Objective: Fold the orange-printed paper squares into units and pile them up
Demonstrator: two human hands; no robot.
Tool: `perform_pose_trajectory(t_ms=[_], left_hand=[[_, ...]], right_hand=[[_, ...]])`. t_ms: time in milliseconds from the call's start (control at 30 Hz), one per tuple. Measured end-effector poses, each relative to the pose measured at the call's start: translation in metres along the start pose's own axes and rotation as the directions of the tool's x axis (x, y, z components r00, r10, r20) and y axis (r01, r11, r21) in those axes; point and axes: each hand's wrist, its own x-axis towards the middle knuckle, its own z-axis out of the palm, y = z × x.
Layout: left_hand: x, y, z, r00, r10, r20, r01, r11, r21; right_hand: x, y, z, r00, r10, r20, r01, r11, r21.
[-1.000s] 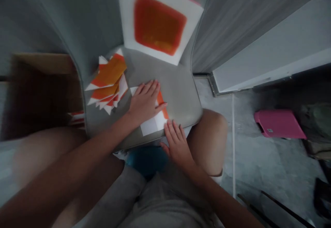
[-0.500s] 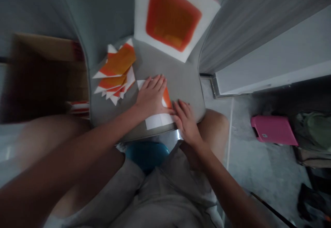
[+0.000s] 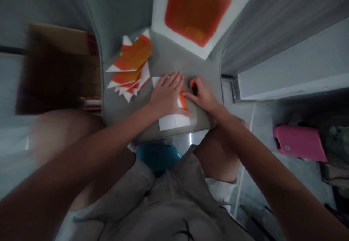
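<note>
Left hand [image 3: 167,95] open and flat, fingers spread toward 1 o'clock, pressing on a folded white-and-orange paper [image 3: 174,122]. Right hand [image 3: 202,94] just beside it at 3 o'clock, fingers curled, thumb and forefinger at the paper's orange edge; no telling whether pinching or only touching. Both forearms reaching in from the lower corners, above gray shorts [image 3: 169,197] and bare knees [image 3: 218,157].

Paper lying on a padded gray seat [image 3: 166,51], just short of the seat's front edge at 6 o'clock. Just past the left hand at 10 o'clock, a loose pile of orange-and-white paper pieces [image 3: 131,66], nothing between it and the folded paper. Open seat at 12 o'clock up to a white sheet with an orange-red square [image 3: 196,11], propped at the seat's far side. Right edge of the seat close to the right hand.

Beyond the seat: a cardboard box [image 3: 62,70] at 9 o'clock, red-and-white paper [image 3: 92,102] at its rim; a blue rounded object [image 3: 158,157] below at 6 o'clock; a pink case [image 3: 300,143] on the floor [image 3: 261,212] at 3 o'clock; a gray panel [image 3: 286,26] at 2 o'clock.
</note>
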Motion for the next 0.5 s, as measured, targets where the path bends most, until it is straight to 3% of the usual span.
perform_pose_trajectory(t_ms=[200,400,500], left_hand=[[0.000,0.001,-0.006,1.000,0.002,-0.008,-0.002,1.000,-0.006],[-0.006,0.005,-0.015,0.987,0.160,0.003,-0.160,0.987,-0.010],[-0.009,0.002,-0.012,0.983,0.183,0.026,-0.182,0.983,-0.010]], right_hand=[[-0.013,0.000,-0.001,1.000,0.006,0.011,-0.006,0.998,-0.055],[-0.018,0.001,0.001,1.000,-0.009,-0.008,0.008,0.996,-0.090],[-0.021,0.000,0.000,1.000,0.004,0.008,-0.003,0.997,-0.081]])
